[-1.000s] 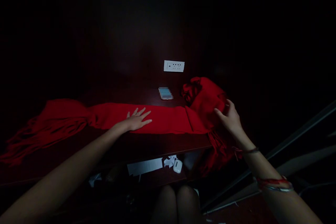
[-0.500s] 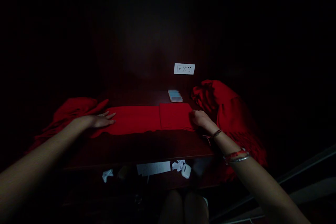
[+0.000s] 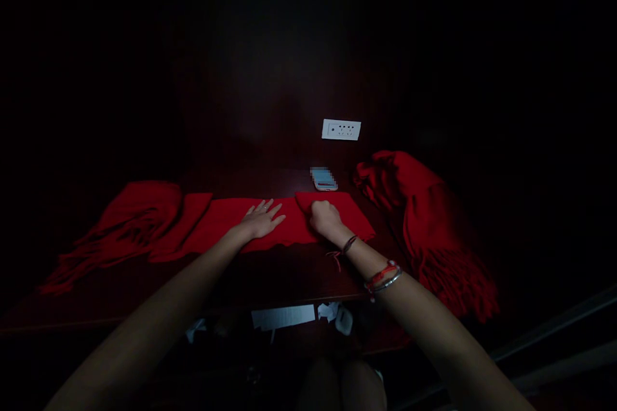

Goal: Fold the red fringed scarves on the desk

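Observation:
A red scarf (image 3: 222, 221) lies stretched across the dark tabletop, with a folded layer over its right part. My left hand (image 3: 263, 221) rests flat on the middle of the cloth, fingers spread. At the left edge of the folded layer, my right hand (image 3: 328, 218) is closed on the scarf; its fingertips are turned under and hidden. Bunched red cloth with a fringe (image 3: 96, 253) lies at the left end. To the right sits another heap of red fringed cloth (image 3: 424, 205), apart from my hands.
A phone (image 3: 324, 180) lies behind the scarf, below a white wall socket (image 3: 341, 130). Beneath the table edge are a printed paper (image 3: 283, 317), crumpled tissue (image 3: 328, 311) and a white earphone case (image 3: 344, 321). The surroundings are very dark.
My left hand has slid right from the scarf's left end to its middle. My right hand has moved left from the fold's right end to its left edge.

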The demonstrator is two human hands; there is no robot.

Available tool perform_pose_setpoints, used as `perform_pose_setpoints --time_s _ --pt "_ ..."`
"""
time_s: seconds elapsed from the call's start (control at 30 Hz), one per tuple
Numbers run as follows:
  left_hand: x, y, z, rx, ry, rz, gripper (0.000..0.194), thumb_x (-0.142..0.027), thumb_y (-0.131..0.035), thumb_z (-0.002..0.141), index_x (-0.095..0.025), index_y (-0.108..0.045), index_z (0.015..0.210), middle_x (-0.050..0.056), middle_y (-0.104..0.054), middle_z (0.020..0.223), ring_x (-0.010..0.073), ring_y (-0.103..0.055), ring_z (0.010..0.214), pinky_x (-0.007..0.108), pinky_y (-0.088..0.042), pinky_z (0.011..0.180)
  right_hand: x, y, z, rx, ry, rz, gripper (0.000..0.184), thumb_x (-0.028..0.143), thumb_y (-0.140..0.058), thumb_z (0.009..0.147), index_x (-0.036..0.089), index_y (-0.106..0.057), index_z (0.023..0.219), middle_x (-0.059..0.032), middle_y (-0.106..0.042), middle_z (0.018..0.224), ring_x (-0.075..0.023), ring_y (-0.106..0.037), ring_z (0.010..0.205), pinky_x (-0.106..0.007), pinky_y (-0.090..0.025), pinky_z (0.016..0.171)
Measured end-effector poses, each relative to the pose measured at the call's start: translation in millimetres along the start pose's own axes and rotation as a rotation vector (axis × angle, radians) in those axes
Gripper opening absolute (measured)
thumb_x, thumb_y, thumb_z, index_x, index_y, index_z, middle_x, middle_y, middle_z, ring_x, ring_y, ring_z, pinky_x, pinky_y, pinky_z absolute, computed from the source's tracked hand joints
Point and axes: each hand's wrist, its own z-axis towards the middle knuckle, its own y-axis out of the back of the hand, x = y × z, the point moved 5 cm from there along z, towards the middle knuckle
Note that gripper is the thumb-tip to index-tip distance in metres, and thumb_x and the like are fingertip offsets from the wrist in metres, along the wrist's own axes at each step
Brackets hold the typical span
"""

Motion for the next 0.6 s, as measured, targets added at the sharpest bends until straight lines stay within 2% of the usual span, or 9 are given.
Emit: perform_pose_setpoints --time_s 0.13,0.2,0.27,0.33,0.37,0.43,0.5,0.6 --pt "4.2 2.3 -0.1 0.052 0.009 0.003 0.059 -0.054 -0.014 0.078 -0.025 -0.012 0.129 0.004 -0.005 0.136 0.0221 -0.006 0.123 0.039 -0.012 0.096 -54.1 37.4 8.5 -0.166 -0.156 0.237 0.034 0.016 -0.037 0.074 0.012 -0.047 0.106 -0.0092 -0.060 0.086 -0.0132 -0.058 0.067 -0.020 -0.043 0.053" --pt "10.9 5.6 -1.3 0.107 0.021 0.003 0.060 -0.055 -0.016 0.078 -0.025 -0.011 0.129 0.004 -0.003 0.136 0.0228 -0.004 0.122 0.040 -0.012 0.096 -89.4 58.5 6.2 -0.278 -0.226 0.321 0.037 0.017 -0.032 0.076 0.011 -0.042 0.112 -0.0087 -0.060 0.089 -0.0105 -0.058 0.063 -0.018 -0.043 0.051" --pt "22.6 9.3 -4.1 0.173 0.052 0.000 0.061 -0.056 -0.019 0.077 -0.025 -0.011 0.129 0.004 -0.003 0.136 0.0245 -0.003 0.122 0.040 -0.012 0.096 -123.7 72.8 -0.7 -0.334 -0.295 0.317 0.042 0.014 -0.032 0.074 0.007 -0.037 0.115 -0.0111 -0.058 0.091 -0.0123 -0.058 0.066 -0.021 -0.044 0.053" --pt "35.6 12.8 -7.8 0.214 0.115 -0.003 0.061 -0.054 -0.024 0.077 -0.023 -0.014 0.129 0.005 -0.005 0.135 0.0267 -0.004 0.122 0.040 -0.014 0.096 -152.9 81.7 -11.8 -0.441 -0.404 0.239 0.044 0.013 -0.039 0.070 0.011 -0.041 0.113 -0.0101 -0.058 0.093 -0.0154 -0.057 0.074 -0.023 -0.044 0.060" --pt "40.6 14.1 -9.4 0.217 0.148 -0.004 0.060 -0.052 -0.025 0.078 -0.022 -0.015 0.129 0.007 -0.006 0.135 0.0276 -0.006 0.121 0.039 -0.015 0.096 -161.5 81.3 -15.8 -0.445 -0.426 0.182 0.045 0.013 -0.042 0.067 0.012 -0.042 0.112 -0.0102 -0.058 0.094 -0.0174 -0.056 0.078 -0.024 -0.043 0.064" --pt "44.1 14.4 -10.8 0.202 0.188 -0.005 0.059 -0.049 -0.026 0.080 -0.018 -0.015 0.129 0.009 -0.008 0.135 0.0278 -0.009 0.121 0.038 -0.017 0.096 -166.8 72.9 -19.2 -0.380 -0.416 0.079 0.049 0.011 -0.047 0.063 0.014 -0.044 0.112 -0.0112 -0.057 0.096 -0.0208 -0.055 0.084 -0.026 -0.041 0.068" --pt "39.7 11.7 -9.7 0.167 0.177 -0.012 0.058 -0.048 -0.023 0.080 -0.018 -0.013 0.130 0.008 -0.007 0.135 0.0263 -0.011 0.121 0.038 -0.018 0.095 -160.4 63.8 -18.6 -0.316 -0.376 0.035 0.051 0.010 -0.049 0.063 0.013 -0.043 0.113 -0.0119 -0.058 0.095 -0.0222 -0.054 0.085 -0.026 -0.040 0.070" --pt "29.0 6.0 -6.4 0.127 0.135 -0.019 0.057 -0.048 -0.019 0.080 -0.021 -0.012 0.130 0.006 -0.005 0.135 0.0243 -0.008 0.122 0.038 -0.017 0.095 -140.9 72.5 -17.0 -0.421 -0.340 0.067 0.048 0.011 -0.046 0.066 0.013 -0.043 0.113 -0.0110 -0.058 0.095 -0.0214 -0.054 0.086 -0.027 -0.040 0.071"
